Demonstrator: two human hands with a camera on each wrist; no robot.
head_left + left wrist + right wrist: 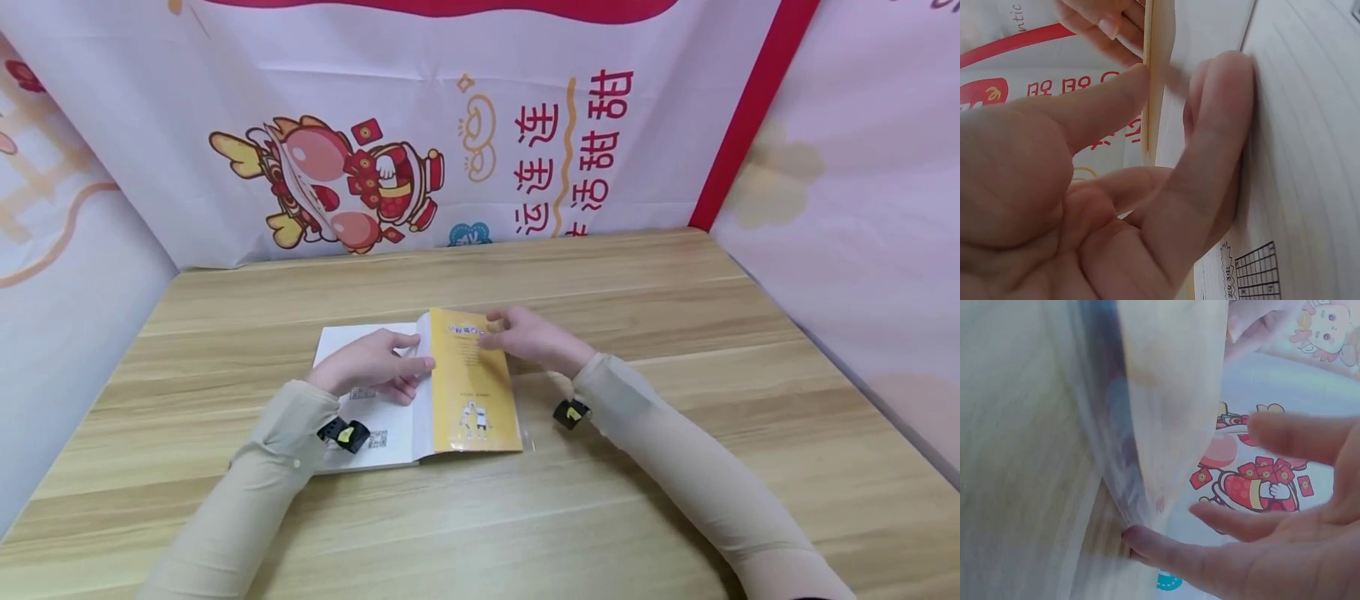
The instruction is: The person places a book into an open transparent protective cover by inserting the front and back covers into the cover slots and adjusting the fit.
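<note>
An open book (363, 429) lies on the table, white pages to the left. Its yellow cover (480, 375), printed with text and a small drawing, is raised toward the right in clear plastic. My left hand (375, 364) rests over the white page near the fold. In the left wrist view, its thumb touches the standing edge of the cover and a straight finger touches the page (1310, 156). My right hand (536, 337) is at the cover's far right corner. In the right wrist view, one fingertip touches the plastic's corner; the other visible fingers are spread apart.
The wood-grain table (525, 525) surrounds the book on all sides. A white printed cloth (487, 150) with red characters hangs behind it, and more cloth stands at left and right. A black strap (345, 435) is on each wrist.
</note>
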